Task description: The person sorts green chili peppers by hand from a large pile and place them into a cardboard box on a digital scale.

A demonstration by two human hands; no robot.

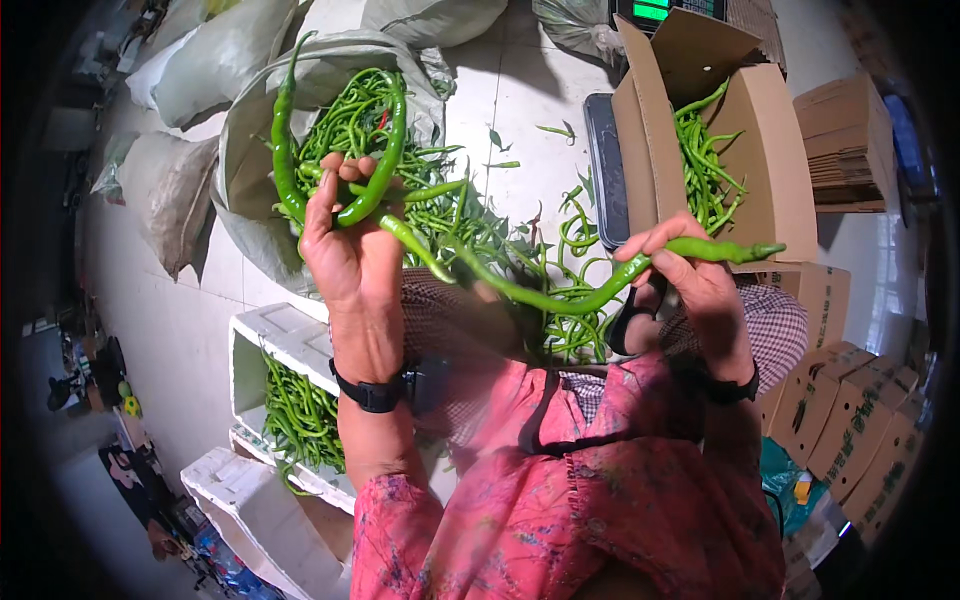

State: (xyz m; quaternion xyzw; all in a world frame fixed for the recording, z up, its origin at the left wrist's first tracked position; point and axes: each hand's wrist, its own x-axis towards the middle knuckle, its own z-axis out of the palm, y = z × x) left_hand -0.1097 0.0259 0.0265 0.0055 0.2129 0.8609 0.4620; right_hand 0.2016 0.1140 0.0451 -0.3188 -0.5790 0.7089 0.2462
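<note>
My left hand (352,232) grips several long green chili peppers (386,169), one curling up in a loop above the fingers. My right hand (682,259) pinches one long green chili pepper (577,304) near its stem end, and its thin end reaches left below my left hand. Behind my left hand, a white woven sack (247,161) lies with its mouth toward me, and a heap of chili peppers (352,112) with leaves spills from it. Beyond my right hand, an uncovered cardboard box (776,157) holds green chili peppers (705,165).
The box stands on a scale platform (606,172) with a lit display (649,10) behind. Loose peppers (577,330) lie on the tiled floor near my foot. At left is a foam box (289,322) of peppers. Flattened cartons (844,142) and closed cartons (847,420) stand at right.
</note>
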